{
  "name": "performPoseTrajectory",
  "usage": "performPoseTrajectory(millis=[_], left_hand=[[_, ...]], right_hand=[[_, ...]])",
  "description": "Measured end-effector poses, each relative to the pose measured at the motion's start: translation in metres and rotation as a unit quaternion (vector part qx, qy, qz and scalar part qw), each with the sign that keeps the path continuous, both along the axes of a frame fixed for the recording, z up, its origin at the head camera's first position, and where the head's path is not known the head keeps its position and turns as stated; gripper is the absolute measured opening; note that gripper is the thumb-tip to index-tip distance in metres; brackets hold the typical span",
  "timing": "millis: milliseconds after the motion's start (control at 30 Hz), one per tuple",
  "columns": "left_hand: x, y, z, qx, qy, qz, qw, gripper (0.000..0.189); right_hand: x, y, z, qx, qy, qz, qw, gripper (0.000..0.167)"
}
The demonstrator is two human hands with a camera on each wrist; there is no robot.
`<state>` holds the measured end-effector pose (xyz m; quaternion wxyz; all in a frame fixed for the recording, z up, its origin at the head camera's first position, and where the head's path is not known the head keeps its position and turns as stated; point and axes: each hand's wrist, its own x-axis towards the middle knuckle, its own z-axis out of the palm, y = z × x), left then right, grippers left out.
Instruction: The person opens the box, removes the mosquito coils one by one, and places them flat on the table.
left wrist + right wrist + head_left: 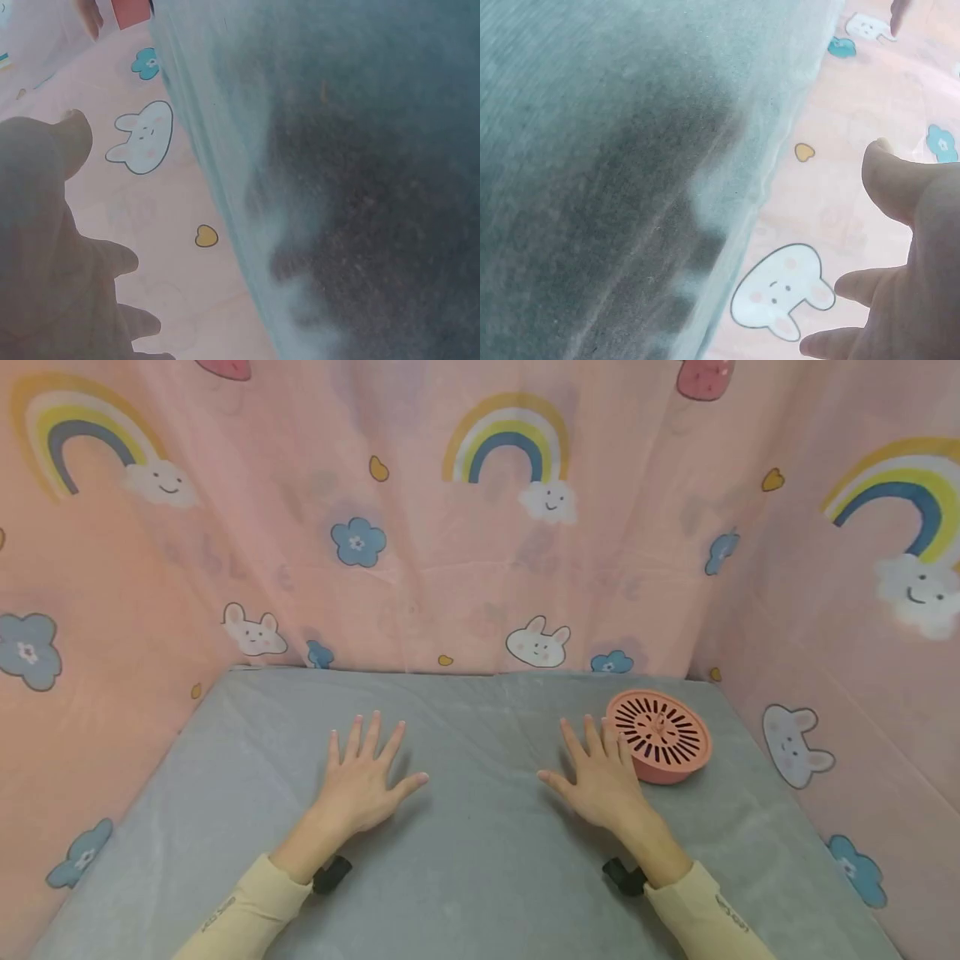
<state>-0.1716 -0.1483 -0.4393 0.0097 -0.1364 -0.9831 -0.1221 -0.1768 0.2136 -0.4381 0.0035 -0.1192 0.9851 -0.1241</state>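
Both hands are held out over a grey cloth-covered table, palms down with fingers spread. The left hand holds nothing; its shadow falls on the cloth in the left wrist view. Also holding nothing, the right hand is nearest to a round pink-orange container with a slotted lid. In the head view its fingertips overlap the container's left edge; whether they touch it I cannot tell. Part of the right hand shows from below in the right wrist view.
A pink curtain printed with rainbows, rabbits and flowers stands along the back and both sides of the table. The container sits near the far right corner. Dark wrist cameras hang under both sleeves.
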Motion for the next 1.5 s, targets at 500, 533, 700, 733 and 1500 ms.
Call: performPoseTrajectory(millis=[500, 533, 700, 733, 1500], left_hand=[[0.001, 0.004, 0.005, -0.001, -0.004, -0.002, 1.0, 0.091], [0.001, 0.005, 0.005, -0.001, -0.005, -0.002, 1.0, 0.091], [0.0, 0.008, 0.006, -0.003, -0.001, -0.006, 1.0, 0.09], [0.0, 0.009, 0.006, -0.002, -0.002, -0.007, 1.0, 0.09], [0.001, 0.021, 0.003, 0.014, -0.008, -0.011, 0.9998, 0.086]], right_hand=[[0.005, 0.0, 0.003, 0.0, 0.0, -0.001, 1.0, 0.089], [0.005, 0.0, 0.002, 0.002, 0.002, -0.001, 1.0, 0.089], [0.006, 0.0, 0.0, 0.006, 0.008, 0.001, 0.9999, 0.089], [0.007, 0.0, -0.001, 0.007, 0.008, 0.001, 0.9999, 0.089], [0.012, 0.01, 0.004, 0.005, 0.027, 0.008, 0.9996, 0.086]])
